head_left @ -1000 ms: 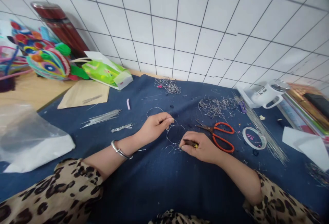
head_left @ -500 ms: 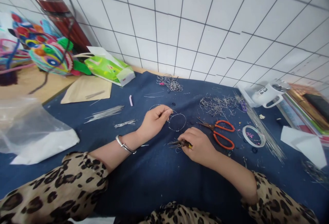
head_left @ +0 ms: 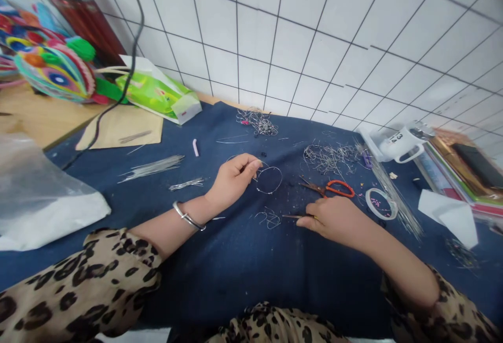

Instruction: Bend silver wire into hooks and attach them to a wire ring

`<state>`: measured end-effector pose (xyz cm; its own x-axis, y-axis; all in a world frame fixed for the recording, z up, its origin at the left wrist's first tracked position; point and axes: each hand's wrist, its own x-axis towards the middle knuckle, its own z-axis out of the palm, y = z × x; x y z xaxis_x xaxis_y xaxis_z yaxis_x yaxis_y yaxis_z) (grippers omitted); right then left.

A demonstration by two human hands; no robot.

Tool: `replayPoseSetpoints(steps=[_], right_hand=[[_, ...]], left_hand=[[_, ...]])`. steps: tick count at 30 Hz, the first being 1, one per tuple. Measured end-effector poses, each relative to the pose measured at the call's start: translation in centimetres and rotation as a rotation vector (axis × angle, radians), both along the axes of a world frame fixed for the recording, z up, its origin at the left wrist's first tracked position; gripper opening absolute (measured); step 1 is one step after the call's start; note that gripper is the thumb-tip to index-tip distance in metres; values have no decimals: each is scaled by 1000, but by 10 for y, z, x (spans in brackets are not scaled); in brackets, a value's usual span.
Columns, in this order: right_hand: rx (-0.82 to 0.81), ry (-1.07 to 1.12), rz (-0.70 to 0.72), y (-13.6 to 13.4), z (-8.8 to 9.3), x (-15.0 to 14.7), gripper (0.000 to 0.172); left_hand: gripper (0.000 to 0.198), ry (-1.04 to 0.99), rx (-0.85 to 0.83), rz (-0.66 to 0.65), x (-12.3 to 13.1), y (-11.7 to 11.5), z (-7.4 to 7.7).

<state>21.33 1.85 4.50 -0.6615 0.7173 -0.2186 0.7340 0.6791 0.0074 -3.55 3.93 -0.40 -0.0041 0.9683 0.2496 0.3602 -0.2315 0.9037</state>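
Between the thumb and fingers of my left hand (head_left: 234, 176) is a thin wire, bent into a ring on the right. This wire loop (head_left: 281, 179) stands out past my fingertips above the cloth. My right hand (head_left: 332, 218) is closed around a pair of pliers (head_left: 291, 216), whose dark jaws point left; most of the handles are hidden by the hand. Left of the jaws lies a small tangle of wire bits (head_left: 269, 219). Just behind my right hand are scissors with orange handles (head_left: 340, 188), partly covered by it.
Wire tangles (head_left: 334, 158) and a long wire bundle (head_left: 395, 196) lie right, beside a round dish of pink beads (head_left: 381, 204) and a white mug (head_left: 404, 146). Straight wires (head_left: 153, 168) and a plastic bag (head_left: 43, 196) are left. A tiled wall (head_left: 255, 33) rises behind.
My right hand has moved right with the pliers, away from the small wire tangle and over the scissors' near handle. My left hand keeps its hold on the wire loop.
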Motion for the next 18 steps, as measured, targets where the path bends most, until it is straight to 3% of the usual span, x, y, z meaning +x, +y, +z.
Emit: replayPoseSetpoints(steps=[5, 13, 18], right_hand=[[-9, -31, 72, -4, 8, -8, 43], [242, 0, 252, -4, 9, -25, 34], [219, 34, 301, -4, 5, -29, 34]], left_hand=[[22, 11, 5, -40, 1, -1, 0], [22, 46, 21, -73, 0, -1, 0], [22, 35, 12, -73, 0, -1, 0]])
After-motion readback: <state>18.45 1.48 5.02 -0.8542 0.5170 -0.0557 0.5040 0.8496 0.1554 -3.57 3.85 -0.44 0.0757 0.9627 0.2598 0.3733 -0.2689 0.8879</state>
